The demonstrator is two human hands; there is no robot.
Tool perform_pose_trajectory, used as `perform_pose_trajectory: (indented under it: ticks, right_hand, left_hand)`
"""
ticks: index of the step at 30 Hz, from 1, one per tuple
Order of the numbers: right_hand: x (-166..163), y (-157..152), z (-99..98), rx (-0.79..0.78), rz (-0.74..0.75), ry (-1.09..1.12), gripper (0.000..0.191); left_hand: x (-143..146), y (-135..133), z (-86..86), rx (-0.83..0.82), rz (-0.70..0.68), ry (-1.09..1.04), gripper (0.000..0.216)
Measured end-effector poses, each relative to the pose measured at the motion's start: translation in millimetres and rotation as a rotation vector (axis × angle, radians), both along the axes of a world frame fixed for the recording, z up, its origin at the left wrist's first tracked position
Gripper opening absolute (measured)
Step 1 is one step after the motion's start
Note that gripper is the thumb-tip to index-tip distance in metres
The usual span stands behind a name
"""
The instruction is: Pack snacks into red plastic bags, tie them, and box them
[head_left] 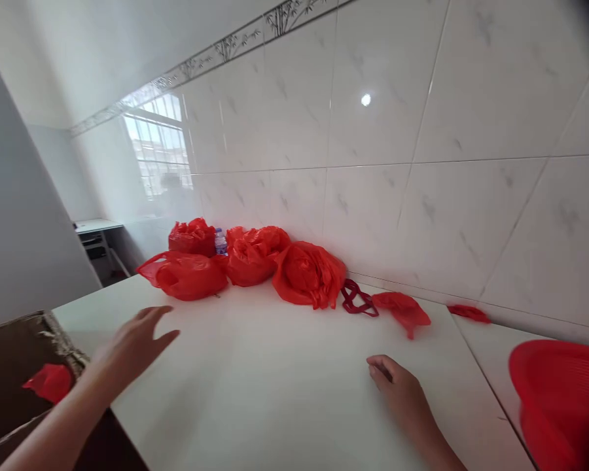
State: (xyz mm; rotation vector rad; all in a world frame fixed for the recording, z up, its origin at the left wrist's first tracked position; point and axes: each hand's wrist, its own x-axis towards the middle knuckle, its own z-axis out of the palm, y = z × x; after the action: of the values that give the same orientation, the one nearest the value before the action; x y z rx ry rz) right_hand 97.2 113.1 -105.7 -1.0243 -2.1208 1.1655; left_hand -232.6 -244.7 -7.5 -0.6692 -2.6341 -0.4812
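My left hand (pixel 140 337) hovers over the left side of the white table (pixel 255 392), thumb and fingers apart, holding nothing. The nearest thing ahead of it is a red plastic bag (pixel 186 276) lying on its side. On the right, my right hand (pixel 397 386) is above the tabletop with its fingers curled and the fingertips close to the thumb. I see nothing in it. Beyond that hand lie a small crumpled red bag (pixel 405 311) and a looped dark red strap (pixel 357 299).
Several full red bags (pixel 307 271) and a clear bottle (pixel 220 241) stand along the tiled wall (pixel 373 216). A red plastic basin (pixel 559 392) is at the right edge. An open cardboard box (pixel 10 353) with a red scrap (pixel 52 383) inside sits at left.
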Motion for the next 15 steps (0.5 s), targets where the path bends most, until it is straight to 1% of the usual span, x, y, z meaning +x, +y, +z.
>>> perform_pose_trajectory:
  ticks: [2,4,6,8,9,11,13,15]
  right_hand:
    - [-1,-2,1.2,0.012,-0.011,0.019,0.024]
    - [-3,-3,0.8,0.062,-0.047,0.042,0.024]
    - [-6,0,-1.0,0.165,-0.111,0.047,0.027]
    - [-9,8,-3.4,0.318,-0.193,0.024,0.031]
    - [-11,13,-4.6,0.400,-0.229,0.002,0.033]
    - [-15,28,-6.2,0.534,-0.302,-0.045,0.038]
    - [-17,45,-6.4,0.616,-0.373,-0.081,0.042]
    - [-18,63,-5.4,0.663,-0.440,-0.102,0.045]
  left_hand:
    - [25,55,-20.8,-0.118,-0.278,-0.071,0.044]
    - [59,110,-48.2,-0.212,-0.545,-0.209,0.050]
    - [96,159,-75.3,-0.262,-0.672,-0.290,0.060]
    - [131,197,-94.1,-0.262,-0.813,-0.251,0.060]
    - [145,211,-99.3,-0.259,-0.847,-0.249,0.060]
    - [165,231,-102.4,-0.255,-0.901,-0.256,0.058]
    - [174,242,-100.3,-0.245,-0.922,-0.263,0.056]
    - [176,247,-98.1,-0.239,-0.930,-0.266,0.055]
